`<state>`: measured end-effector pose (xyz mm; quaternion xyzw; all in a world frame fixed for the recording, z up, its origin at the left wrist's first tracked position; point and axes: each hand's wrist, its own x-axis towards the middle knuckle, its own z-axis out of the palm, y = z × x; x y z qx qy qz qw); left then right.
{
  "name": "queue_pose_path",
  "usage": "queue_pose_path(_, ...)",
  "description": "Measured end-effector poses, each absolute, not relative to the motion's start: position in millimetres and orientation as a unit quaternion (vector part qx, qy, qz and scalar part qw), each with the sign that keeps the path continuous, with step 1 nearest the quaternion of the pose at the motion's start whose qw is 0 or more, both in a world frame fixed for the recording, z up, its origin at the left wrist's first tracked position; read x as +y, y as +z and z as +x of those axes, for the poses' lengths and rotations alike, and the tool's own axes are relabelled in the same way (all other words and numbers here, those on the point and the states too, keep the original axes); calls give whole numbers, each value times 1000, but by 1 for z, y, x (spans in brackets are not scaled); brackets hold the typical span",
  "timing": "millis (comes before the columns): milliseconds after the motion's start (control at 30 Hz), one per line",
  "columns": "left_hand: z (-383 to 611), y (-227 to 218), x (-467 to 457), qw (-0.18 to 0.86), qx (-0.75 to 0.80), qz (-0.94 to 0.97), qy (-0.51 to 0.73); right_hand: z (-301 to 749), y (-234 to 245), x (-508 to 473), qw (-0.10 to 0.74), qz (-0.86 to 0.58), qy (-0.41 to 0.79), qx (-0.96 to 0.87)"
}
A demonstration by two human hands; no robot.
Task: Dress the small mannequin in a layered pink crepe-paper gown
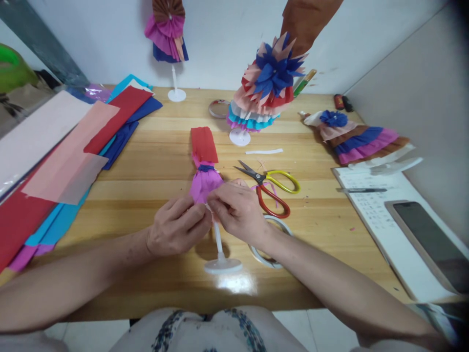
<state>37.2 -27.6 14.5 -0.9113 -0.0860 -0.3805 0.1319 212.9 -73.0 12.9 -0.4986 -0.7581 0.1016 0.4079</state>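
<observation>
A small crepe-paper dress stands in the middle of the table on a white stand (223,265). Its magenta skirt (203,185) is gathered under a dark blue band (205,168), and a flat red paper piece (204,144) rises above. My left hand (179,226) pinches the skirt's lower edge from the left, fingers closed. From the right, my right hand (240,208) is closed on the same edge, close to the left fingertips. The fingers hide part of the hem and the top of the stand's stem.
Scissors (260,178) with yellow and red handles lie right of the dress, above a tape roll (273,259). Folded coloured paper (69,171) covers the left side. Behind stand two dressed stands (240,137). A phone (428,239) and pen (366,190) rest on a notebook (370,215).
</observation>
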Motion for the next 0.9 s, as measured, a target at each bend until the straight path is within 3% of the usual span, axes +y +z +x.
queue_pose_path(633, 33, 13, -27, 108, -68, -918, -375, 211, 10, -74, 453, -514, 118, -719)
queue_pose_path(900, 31, 2, -27, -8, -251, -892, -376, 217, 15, -82, 462, -486, 122, -732)
